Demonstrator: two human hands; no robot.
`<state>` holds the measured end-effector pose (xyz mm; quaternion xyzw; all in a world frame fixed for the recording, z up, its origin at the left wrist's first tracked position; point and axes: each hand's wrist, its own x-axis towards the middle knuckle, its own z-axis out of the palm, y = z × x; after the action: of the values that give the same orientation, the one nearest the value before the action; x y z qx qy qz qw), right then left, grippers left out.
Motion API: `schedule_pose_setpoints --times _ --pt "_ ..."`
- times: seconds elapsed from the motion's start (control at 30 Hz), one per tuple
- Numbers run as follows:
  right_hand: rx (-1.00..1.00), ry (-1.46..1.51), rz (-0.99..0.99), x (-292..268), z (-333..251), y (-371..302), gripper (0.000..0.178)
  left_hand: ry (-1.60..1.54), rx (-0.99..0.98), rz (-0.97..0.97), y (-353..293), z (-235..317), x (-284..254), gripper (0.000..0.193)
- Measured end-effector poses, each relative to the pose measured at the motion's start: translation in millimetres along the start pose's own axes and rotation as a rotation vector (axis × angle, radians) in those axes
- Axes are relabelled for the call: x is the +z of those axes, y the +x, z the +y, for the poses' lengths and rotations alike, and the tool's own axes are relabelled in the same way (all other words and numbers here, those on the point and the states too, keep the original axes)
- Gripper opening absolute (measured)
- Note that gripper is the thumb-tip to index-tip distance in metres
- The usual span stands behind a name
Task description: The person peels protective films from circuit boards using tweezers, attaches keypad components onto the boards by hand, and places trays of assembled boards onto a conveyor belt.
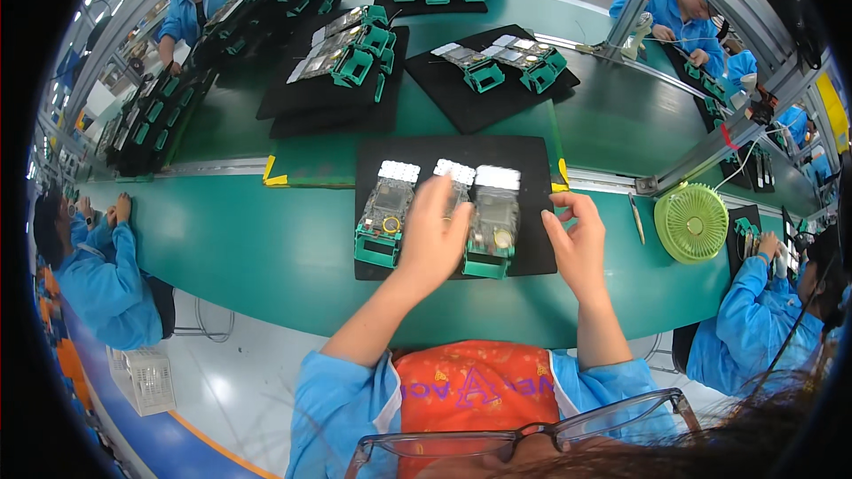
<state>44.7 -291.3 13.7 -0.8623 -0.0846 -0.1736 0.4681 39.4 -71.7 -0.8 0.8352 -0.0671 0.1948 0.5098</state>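
Observation:
A black foam mat (532, 213) lies before me with three electronic units on it, each a circuit board with a green plastic housing and white pads at its far end. The left unit (388, 213) and the right unit (491, 213) show well; the right one is slightly blurred. My left hand (430, 239) covers most of the middle unit (454, 170). Motion smears its fingers, so whether they grip the unit cannot be made out. Beside the mat's right edge, my right hand (579, 235) is open, thumb and forefinger apart, with nothing seen between them.
Two more black mats with similar units (355, 49), (501, 62) lie farther up the green bench (266, 248). A green fan (692, 222) and a pen-like tool (636, 217) are at right. Metal posts (692, 146) and several people in blue surround the bench.

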Motion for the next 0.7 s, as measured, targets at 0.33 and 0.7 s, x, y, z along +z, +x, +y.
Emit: schedule_pose_setpoints --times 0.33,0.7 --pt "0.349 -0.064 -0.233 -11.1 76.1 -9.1 0.048 0.123 -0.453 0.090 -57.3 -80.4 -94.6 0.051" --pt "0.555 0.978 -0.349 -44.5 83.3 -16.1 0.054 -0.624 -0.632 0.026 -56.6 -68.7 -86.2 0.043"
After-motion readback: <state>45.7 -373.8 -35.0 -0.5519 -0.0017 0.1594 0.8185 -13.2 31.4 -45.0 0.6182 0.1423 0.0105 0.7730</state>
